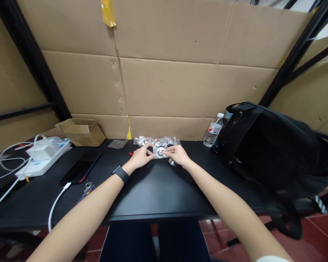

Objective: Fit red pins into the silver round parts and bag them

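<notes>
A small clear plastic packet (pixel 160 152) with a round, silvery piece marked red in its middle is held between my two hands, just above the table or resting on it; I cannot tell which. My left hand (pixel 141 157), with a dark watch (pixel 120 174) on the wrist, pinches its left edge. At its right edge the fingers of my right hand (pixel 179 155) are closed on it. Under the right fingers a loose round shiny piece (pixel 172 162) lies partly hidden. Just behind, several similar packets (pixel 157 141) form a row. A red bit (pixel 131 153) shows beside my left hand.
To the right stand a water bottle (pixel 213 130) and a large black backpack (pixel 273 156). Leftward lie a flat clear bag (pixel 117 144), a paper bag (pixel 83 133), a tablet (pixel 81 167) with a white cable, a keyring (pixel 88 189) and a power strip (pixel 45 160). Cardboard walls the back.
</notes>
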`<state>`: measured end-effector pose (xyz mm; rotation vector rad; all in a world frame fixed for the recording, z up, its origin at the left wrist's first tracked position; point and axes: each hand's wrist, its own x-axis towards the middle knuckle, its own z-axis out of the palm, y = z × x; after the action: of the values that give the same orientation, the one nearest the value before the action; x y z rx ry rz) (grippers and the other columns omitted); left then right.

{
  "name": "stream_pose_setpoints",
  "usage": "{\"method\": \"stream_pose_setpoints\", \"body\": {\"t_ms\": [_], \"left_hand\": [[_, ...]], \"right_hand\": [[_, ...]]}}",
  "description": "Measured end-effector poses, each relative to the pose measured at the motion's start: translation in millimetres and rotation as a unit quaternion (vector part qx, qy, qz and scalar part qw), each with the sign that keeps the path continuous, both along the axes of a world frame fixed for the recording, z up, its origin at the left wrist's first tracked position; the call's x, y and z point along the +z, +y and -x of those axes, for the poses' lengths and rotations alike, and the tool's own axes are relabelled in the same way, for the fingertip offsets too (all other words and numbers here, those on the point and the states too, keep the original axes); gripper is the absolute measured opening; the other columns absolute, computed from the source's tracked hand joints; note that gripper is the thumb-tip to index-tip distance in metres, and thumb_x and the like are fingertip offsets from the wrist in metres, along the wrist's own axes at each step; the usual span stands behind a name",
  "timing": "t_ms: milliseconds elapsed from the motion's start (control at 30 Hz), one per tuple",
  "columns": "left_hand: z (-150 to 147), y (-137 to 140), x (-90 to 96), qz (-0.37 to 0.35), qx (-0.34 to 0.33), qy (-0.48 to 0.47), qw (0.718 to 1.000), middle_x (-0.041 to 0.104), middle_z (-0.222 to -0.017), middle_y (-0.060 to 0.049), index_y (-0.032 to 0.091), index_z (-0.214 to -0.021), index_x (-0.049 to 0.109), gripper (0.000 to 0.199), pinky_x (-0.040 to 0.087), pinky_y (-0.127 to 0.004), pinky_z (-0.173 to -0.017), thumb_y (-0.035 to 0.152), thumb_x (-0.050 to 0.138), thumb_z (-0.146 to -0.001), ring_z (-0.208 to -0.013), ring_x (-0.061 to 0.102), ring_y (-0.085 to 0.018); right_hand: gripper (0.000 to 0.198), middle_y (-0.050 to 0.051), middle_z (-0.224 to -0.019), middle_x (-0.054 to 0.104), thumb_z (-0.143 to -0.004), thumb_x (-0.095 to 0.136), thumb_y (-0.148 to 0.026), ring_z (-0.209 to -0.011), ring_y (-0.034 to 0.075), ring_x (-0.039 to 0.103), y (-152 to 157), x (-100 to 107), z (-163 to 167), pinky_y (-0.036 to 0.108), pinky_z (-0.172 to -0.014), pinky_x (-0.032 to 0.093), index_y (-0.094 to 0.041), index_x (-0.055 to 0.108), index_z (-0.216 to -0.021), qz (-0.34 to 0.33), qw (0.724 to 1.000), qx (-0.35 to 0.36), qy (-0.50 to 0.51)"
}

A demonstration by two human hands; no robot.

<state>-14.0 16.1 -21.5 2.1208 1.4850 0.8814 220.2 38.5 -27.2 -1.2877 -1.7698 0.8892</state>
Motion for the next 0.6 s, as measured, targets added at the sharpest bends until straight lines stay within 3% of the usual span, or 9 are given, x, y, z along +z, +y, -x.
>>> {"method": "stream_pose_setpoints", "body": {"t_ms": [67,200,267,400,533,600], "left_hand": [[-3,-4,1.7,-0.006,0.010,0.011,1.000,0.079,-0.091,0.004,0.031,-0.131,0.054,0.049,0.044,-0.034,-0.088,0.032,0.067,-0.084,-0.089,0.071,-0.022],[-11,-10,3.7,-0.054,0.006,0.085,0.995,0.076,-0.100,-0.001,0.029,-0.108,0.069,0.022,0.040,-0.039,-0.092,0.029,0.064,-0.087,-0.101,0.066,-0.026],[-14,-12,2.9,-0.093,-0.025,0.135,0.986,0.074,-0.109,-0.004,0.029,-0.104,0.073,0.019,0.039,-0.041,-0.095,0.029,0.063,-0.088,-0.112,0.061,-0.029],[-19,-19,-0.5,-0.109,-0.113,0.217,0.963,0.066,-0.125,-0.006,0.036,-0.125,0.069,0.034,0.039,-0.043,-0.097,0.032,0.057,-0.093,-0.114,0.058,-0.029],[-29,-34,-3.2,-0.076,-0.052,0.266,0.960,0.060,-0.132,-0.010,0.041,-0.142,0.056,0.045,0.041,-0.047,-0.093,0.039,0.048,-0.098,-0.116,0.054,-0.033],[-35,-40,-3.7,-0.076,-0.034,0.285,0.955,0.059,-0.134,-0.011,0.042,-0.148,0.049,0.049,0.040,-0.050,-0.094,0.044,0.044,-0.099,-0.118,0.051,-0.036]], "right_hand": [[0.011,0.006,-0.077,0.078,-0.077,0.076,-0.021,-0.070,0.019,0.072,-1,1,1,0.025,-0.067,0.052,-0.016,0.080,-0.087,-0.035,0.998,-0.014,-0.055],[0.010,0.004,-0.072,0.077,-0.080,0.071,-0.015,-0.074,0.019,0.074,-5,5,5,0.025,-0.073,0.051,-0.017,0.079,-0.084,-0.056,0.989,-0.024,-0.133],[0.010,0.004,-0.074,0.077,-0.080,0.071,-0.015,-0.077,0.020,0.075,-5,4,7,0.025,-0.073,0.051,-0.017,0.078,-0.086,-0.054,0.987,-0.033,-0.147],[0.017,0.004,-0.080,0.079,-0.081,0.072,-0.017,-0.083,0.020,0.075,-2,1,8,0.026,-0.077,0.051,-0.020,0.075,-0.097,-0.070,0.982,-0.047,-0.171],[0.042,-0.002,-0.083,0.078,-0.080,0.072,-0.015,-0.079,0.018,0.073,0,-1,6,0.026,-0.078,0.051,-0.026,0.063,-0.120,-0.104,0.978,-0.036,-0.176],[0.045,-0.003,-0.082,0.077,-0.081,0.072,-0.014,-0.076,0.017,0.072,1,-2,6,0.026,-0.076,0.050,-0.027,0.059,-0.122,-0.111,0.977,-0.030,-0.177]]}}
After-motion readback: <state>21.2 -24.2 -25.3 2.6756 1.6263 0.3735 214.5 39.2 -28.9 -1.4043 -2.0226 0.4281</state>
